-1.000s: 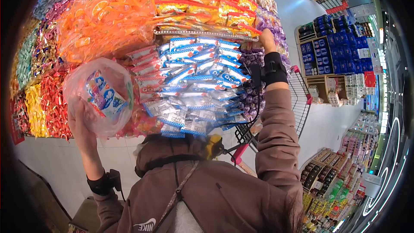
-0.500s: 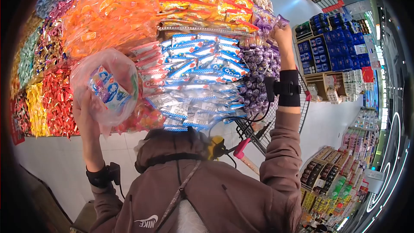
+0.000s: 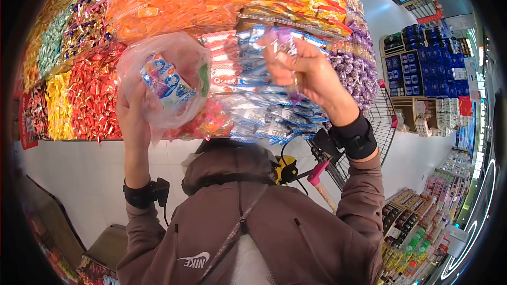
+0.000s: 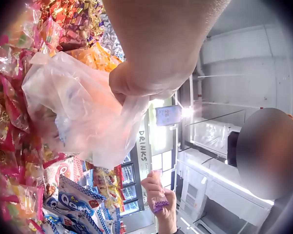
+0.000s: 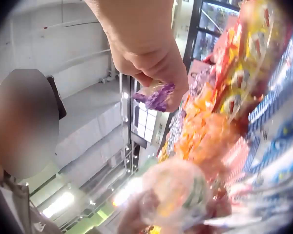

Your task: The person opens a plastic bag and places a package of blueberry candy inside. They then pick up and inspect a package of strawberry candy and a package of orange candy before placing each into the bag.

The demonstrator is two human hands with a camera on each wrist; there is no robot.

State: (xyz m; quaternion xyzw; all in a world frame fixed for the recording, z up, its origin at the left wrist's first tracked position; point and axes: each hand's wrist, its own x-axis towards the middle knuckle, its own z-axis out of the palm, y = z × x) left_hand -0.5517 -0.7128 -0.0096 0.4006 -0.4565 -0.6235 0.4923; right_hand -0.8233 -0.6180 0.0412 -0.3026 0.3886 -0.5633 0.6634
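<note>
My left hand (image 3: 133,108) grips the rim of a clear plastic bag (image 3: 182,55), whose mouth faces up. Inside the bag lie blue-and-white candy packets (image 3: 168,82), one with purple on it. In the left wrist view the same bag (image 4: 78,107) hangs below the hand, over the sweets. My right hand (image 3: 309,71) pinches a purple-wrapped candy (image 3: 285,39) above the blue-and-white packets, to the right of the bag. The purple wrapper (image 5: 158,97) sticks out between thumb and fingers in the right wrist view.
Loose sweets fill the display: orange packets (image 3: 174,5), yellow-and-red packets (image 3: 296,0), purple candies (image 3: 354,76) and red-wrapped candies (image 3: 95,95). A wire shopping cart (image 3: 383,121) stands at the right. Stocked shelves (image 3: 417,68) lie beyond it.
My right hand has come from the purple candies at the far right back toward the bag, carrying a purple-wrapped candy. The left hand still holds the bag; the head view has shifted.
</note>
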